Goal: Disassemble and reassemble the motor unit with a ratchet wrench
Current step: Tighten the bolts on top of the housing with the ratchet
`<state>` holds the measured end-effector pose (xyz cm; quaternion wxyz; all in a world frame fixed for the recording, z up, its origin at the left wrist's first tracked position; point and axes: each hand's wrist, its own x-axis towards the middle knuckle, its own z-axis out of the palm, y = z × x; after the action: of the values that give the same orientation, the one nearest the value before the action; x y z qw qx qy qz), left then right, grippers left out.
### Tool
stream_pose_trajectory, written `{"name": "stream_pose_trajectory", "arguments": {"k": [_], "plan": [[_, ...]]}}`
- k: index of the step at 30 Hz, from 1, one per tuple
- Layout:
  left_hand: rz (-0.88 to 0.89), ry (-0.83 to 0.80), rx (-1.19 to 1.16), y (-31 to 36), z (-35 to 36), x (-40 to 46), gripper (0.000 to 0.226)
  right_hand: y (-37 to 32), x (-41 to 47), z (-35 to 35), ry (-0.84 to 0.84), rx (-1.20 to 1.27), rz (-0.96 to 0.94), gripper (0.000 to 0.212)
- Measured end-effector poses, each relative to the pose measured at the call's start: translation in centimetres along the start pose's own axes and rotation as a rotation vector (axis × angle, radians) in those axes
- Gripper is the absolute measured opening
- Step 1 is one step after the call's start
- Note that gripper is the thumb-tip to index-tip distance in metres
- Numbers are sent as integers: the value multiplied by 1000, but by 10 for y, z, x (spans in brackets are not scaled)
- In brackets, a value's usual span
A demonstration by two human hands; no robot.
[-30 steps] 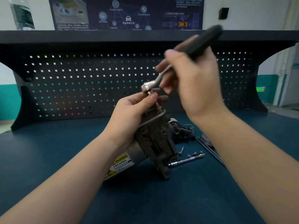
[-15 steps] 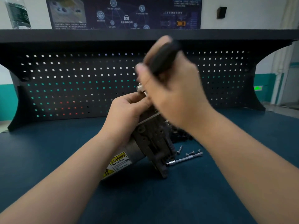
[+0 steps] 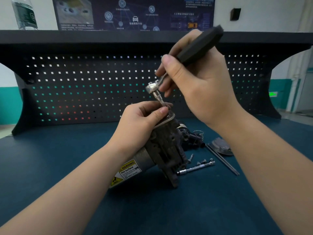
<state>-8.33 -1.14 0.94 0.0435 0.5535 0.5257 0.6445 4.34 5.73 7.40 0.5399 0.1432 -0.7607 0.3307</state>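
Right hand (image 3: 199, 89) grips the wrench (image 3: 191, 53) by its black handle, socket down on a bolt at the top of the motor (image 3: 162, 150). Left hand (image 3: 140, 121) pinches the extension just above the housing. Advice: keep the extension in line with the bolt, short swings, left fingers steadying (bolt itself hidden). Motor sits tilted on the bench (image 3: 50, 167), mid-table: grey can with 1 yellow warning label, dark grimy cast housing.

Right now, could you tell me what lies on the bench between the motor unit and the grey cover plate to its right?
In the head view, between the motor unit and the cover plate lie a black fitting with a wire spring, loose bolts, an extension bar and a thin dark rod.
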Motion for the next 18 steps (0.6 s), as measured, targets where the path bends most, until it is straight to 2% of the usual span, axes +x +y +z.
{"name": "stream_pose_trajectory", "arguments": {"k": [4,8,13,18], "plan": [[31,3,-57,1,1,0,12,-3,1,-1,11,40,-54,8],[39,-46,-131,1,2,1,14,-2,3,-2,108,14,-216,7],[14,-26,-134,-2,1,1,13,7,-2,4,98,-15,-240,13],[-51,-2,-245,3,-1,3,13,9,-4,6,352,162,-284,11]]}}
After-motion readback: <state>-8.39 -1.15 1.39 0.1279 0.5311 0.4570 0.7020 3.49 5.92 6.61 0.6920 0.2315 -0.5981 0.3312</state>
